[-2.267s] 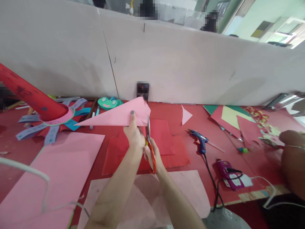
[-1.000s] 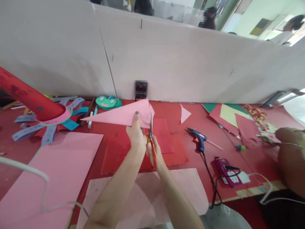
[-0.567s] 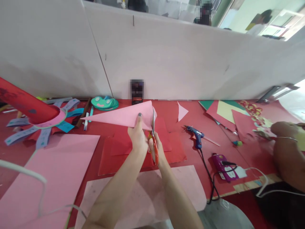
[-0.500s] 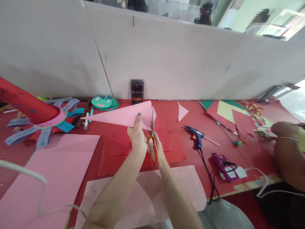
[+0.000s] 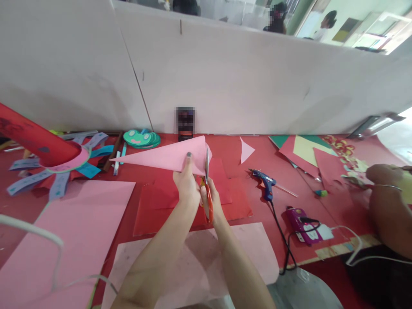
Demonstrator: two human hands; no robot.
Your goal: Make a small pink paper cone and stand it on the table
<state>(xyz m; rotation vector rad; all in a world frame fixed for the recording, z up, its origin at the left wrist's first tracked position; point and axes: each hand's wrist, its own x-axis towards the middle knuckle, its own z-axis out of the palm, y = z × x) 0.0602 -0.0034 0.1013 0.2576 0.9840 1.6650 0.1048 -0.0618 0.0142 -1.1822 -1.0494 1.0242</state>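
A pink paper cone (image 5: 161, 155) is held sideways above red sheets (image 5: 238, 201), its tip pointing left. My left hand (image 5: 188, 182) grips it near the wide end, thumb on top. My right hand (image 5: 214, 195) is closed on orange-handled scissors (image 5: 210, 206), whose blades lie across the cone's wide end. A cut pink scrap (image 5: 246, 150) lies to the right on the table.
Right of my hands are a blue glue gun (image 5: 265, 182), a purple power strip (image 5: 304, 225), cables and coloured sheets (image 5: 309, 150). A red tube (image 5: 38, 139) and pink sheet (image 5: 77, 231) lie left. Another person's arm (image 5: 391, 206) rests at far right.
My hands, the cone and the scissors have barely moved. In the background at the top right, a person has shifted left.
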